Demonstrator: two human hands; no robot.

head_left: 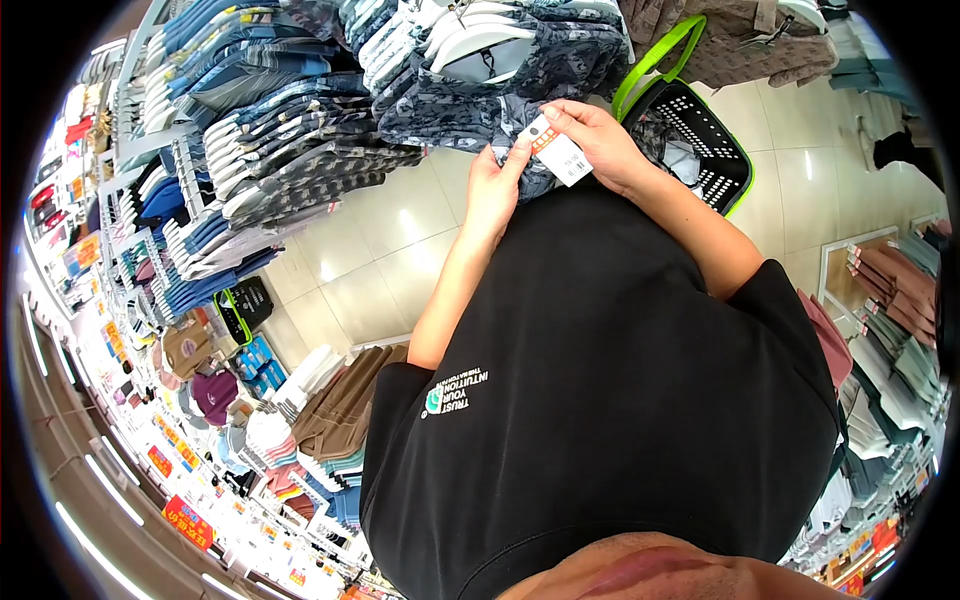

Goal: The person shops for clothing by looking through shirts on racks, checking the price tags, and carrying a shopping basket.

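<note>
A white price tag (pixel 563 157) with an orange upper band and a barcode is held up in front of my black T-shirt. My right hand (pixel 606 146) pinches its upper edge between thumb and fingers. On the other side, my left hand (pixel 494 190) is closed with its thumb against the tag's left edge. Just behind both hands is blue-grey camouflage-patterned clothing (pixel 440 108), hanging on a white hanger (pixel 478 38). Part of the left hand's fingers is hidden behind the tag.
A black basket (pixel 722 135) with a green handle stands on the tiled floor beside my right arm, with clothing inside. Racks of patterned shirts (pixel 290 150) line the left. Another green-trimmed basket (pixel 245 307) sits farther back. Folded brown trousers (pixel 345 400) lie at lower left.
</note>
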